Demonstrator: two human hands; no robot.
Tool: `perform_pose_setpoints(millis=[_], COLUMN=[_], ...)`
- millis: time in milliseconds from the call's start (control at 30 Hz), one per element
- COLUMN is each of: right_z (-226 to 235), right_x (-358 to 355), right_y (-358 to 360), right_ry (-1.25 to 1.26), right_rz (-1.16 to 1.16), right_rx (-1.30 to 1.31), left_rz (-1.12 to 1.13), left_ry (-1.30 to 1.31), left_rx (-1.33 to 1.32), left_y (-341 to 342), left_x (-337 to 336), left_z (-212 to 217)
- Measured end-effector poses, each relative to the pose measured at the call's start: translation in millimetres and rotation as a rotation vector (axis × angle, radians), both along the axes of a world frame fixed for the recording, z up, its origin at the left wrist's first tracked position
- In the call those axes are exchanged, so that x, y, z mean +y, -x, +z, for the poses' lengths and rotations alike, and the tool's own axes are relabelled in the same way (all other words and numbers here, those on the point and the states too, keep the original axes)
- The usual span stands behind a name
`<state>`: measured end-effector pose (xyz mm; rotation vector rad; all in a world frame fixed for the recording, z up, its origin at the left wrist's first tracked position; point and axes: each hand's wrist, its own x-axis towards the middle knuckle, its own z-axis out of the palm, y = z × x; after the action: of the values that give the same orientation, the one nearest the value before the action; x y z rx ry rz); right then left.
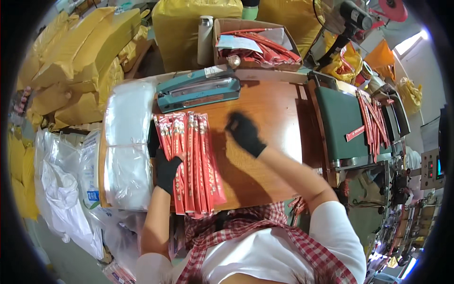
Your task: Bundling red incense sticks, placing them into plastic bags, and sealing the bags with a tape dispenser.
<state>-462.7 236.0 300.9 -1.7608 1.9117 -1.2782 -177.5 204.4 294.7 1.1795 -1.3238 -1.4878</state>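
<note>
Several long, slim red packets lie side by side at the front left of the wooden table, their lower ends reaching past its front edge. My left hand, in a black glove, grips them at their left side with the thumb laid over the top. To their right, above bare wood, is my right hand, also gloved in black. Its fingers look bent but are smeared by motion, and I see nothing in them. A teal heat sealer sits just beyond the packets.
Clear plastic bags are stacked at the table's left. A green conveyor belt with loose red packets stands at the right. Behind are a cardboard box of red packets, a white bottle, yellow sacks and a fan.
</note>
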Motion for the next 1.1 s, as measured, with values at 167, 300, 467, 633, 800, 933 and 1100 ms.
perform_pose_setpoints(millis=[167, 300, 467, 633, 800, 933, 1100], right_z=[136, 114, 99, 105, 121, 82, -5], right_x=[-120, -190, -210, -170, -75, 49, 169], right_y=[170, 256, 294, 313, 276, 204, 156], right_ry=[0.254, -0.409, -0.818, -0.579, -0.505, -0.242, -0.152], right_rz=[-0.473, -0.494, -0.394, -0.238, -0.325, -0.338, -0.461], right_rx=[0.587, 0.679, 0.699, 0.742, 0.342, 0.167, -0.504], left_rz=[0.083, 0.128, 0.168, 0.148, 0.132, 0.116, 0.105], left_ry=[0.074, 0.164, 0.116, 0.173, 0.191, 0.23, 0.16], left_rx=[-0.024, -0.1, -0.094, -0.064, -0.106, -0.217, -0.083], left_y=[2, 4, 3, 5, 3, -1, 5], left_x=[9, 9, 12, 9, 6, 5, 3], left_z=[-7, -12, -10, -10, -23, -23, -17])
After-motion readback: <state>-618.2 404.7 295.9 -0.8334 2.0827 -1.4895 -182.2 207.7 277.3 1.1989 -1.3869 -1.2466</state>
